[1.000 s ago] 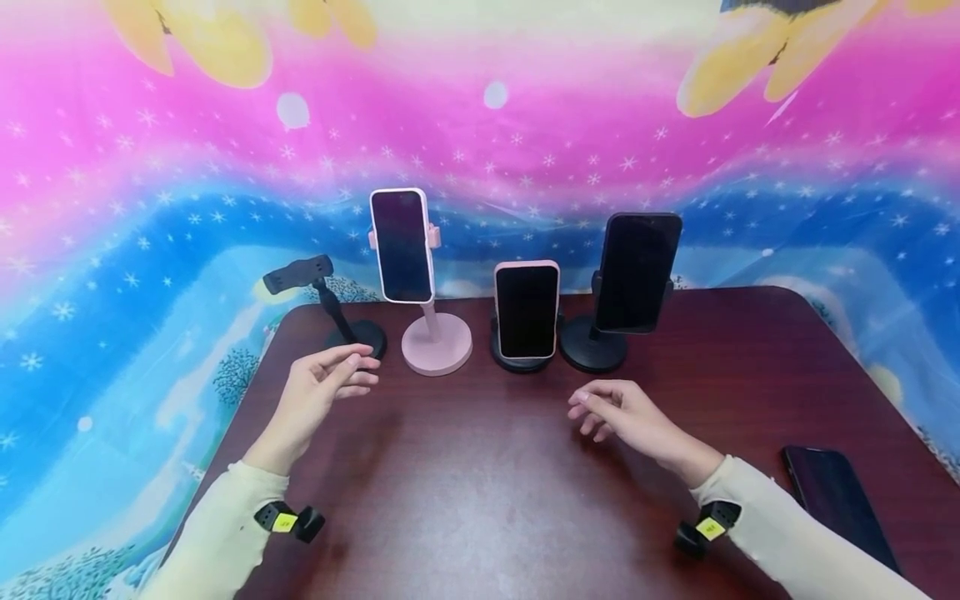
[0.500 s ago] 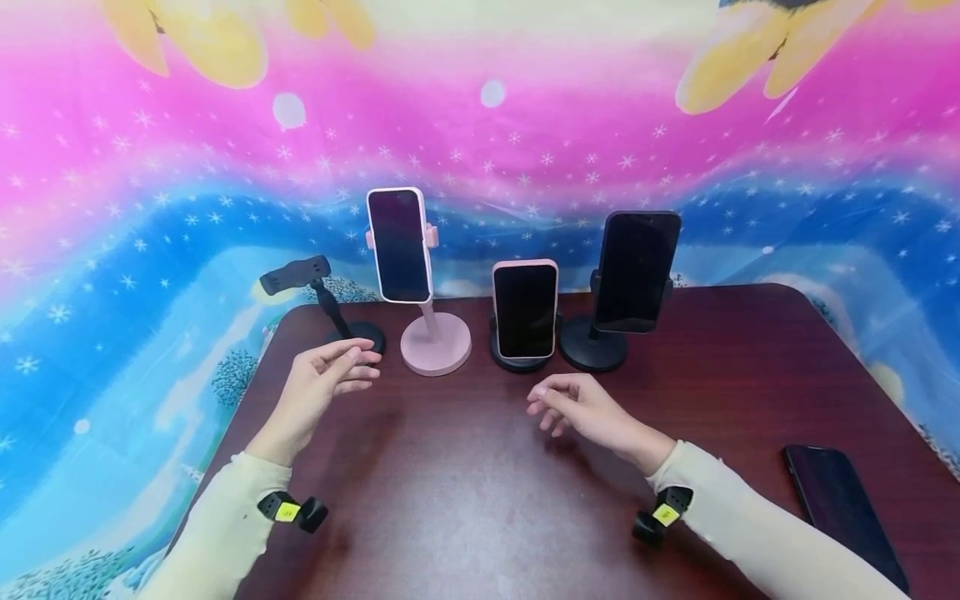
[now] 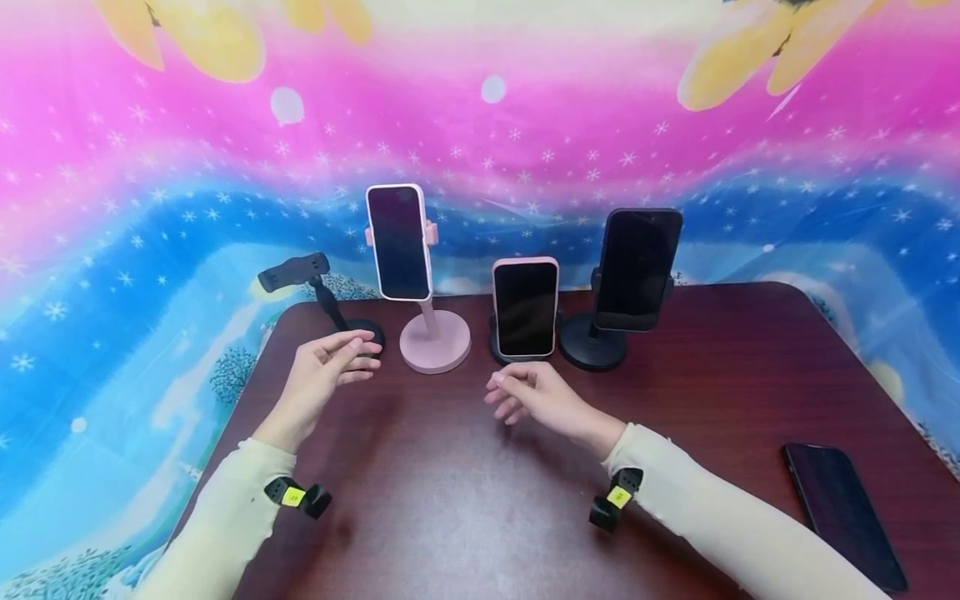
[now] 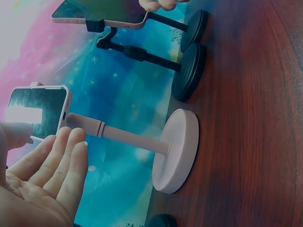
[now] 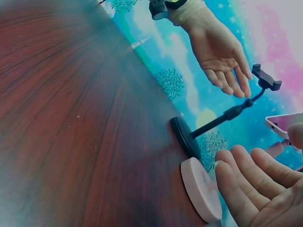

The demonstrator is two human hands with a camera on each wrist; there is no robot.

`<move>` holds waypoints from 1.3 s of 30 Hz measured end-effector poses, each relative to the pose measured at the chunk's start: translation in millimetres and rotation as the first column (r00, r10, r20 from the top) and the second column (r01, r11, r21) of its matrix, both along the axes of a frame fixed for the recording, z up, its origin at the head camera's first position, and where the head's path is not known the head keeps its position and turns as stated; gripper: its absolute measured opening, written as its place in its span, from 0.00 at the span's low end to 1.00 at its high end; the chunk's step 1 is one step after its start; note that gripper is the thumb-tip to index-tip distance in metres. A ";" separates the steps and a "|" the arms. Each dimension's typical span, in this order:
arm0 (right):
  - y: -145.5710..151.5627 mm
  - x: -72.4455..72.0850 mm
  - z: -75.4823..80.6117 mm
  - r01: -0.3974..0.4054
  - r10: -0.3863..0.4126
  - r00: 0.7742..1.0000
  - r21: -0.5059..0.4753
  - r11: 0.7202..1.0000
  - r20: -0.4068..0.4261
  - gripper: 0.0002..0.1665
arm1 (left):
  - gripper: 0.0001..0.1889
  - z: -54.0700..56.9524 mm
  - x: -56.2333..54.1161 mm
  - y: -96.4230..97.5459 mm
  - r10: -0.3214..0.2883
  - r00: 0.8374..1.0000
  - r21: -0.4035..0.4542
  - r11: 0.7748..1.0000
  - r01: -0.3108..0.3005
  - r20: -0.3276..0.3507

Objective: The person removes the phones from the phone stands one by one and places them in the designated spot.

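My left hand point(image 3: 322, 371) hovers with relaxed fingers just in front of the black phone stand point(image 3: 294, 272) at the far left, whose clamp holds no phone. Beside it rises a pink phone stand point(image 3: 435, 354) that grips a white-edged phone point(image 3: 400, 242) upright. In front of the pink-edged phone point(image 3: 527, 310), my right hand point(image 3: 551, 407) is held above the table, its fingers loosely bent and nothing in them. That phone sits in a low black stand. Both wrist views show the palms bare, the left hand point(image 4: 52, 177) and the right hand point(image 5: 265, 189).
A taller black stand point(image 3: 592, 348) with a large black phone point(image 3: 639, 271) is at the right of the row. Another black phone point(image 3: 843, 512) lies flat near the table's right edge. A patterned cloth point(image 3: 480, 150) hangs behind the dark wooden table point(image 3: 450, 517).
My right hand has moved left, from in front of the rightmost stand to in front of the pink-edged phone. The left hand has barely moved, and the phones and stands stay put.
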State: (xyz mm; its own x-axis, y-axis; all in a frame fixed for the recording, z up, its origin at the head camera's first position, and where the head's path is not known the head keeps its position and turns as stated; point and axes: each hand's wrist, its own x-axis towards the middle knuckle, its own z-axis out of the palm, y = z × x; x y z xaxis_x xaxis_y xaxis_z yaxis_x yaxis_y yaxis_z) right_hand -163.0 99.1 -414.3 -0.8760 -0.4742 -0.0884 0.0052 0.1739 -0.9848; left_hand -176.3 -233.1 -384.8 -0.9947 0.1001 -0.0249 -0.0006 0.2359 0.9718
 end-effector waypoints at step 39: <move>-93.9 -34.2 36.0 0.188 -0.185 0.982 -0.101 0.977 0.035 0.24 | 0.27 19.7 -29.0 4.0 0.007 0.998 0.163 0.986 -0.017 0.059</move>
State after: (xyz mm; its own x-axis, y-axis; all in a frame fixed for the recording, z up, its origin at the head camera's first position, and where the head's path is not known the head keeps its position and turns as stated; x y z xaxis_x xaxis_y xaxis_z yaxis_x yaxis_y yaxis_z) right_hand -197.2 5.3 -378.4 -0.9479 -0.3107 -0.0706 0.0531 0.0645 -0.9965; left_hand -205.3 -229.1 -365.1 -0.9932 0.0959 -0.0665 -0.0596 0.0737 0.9955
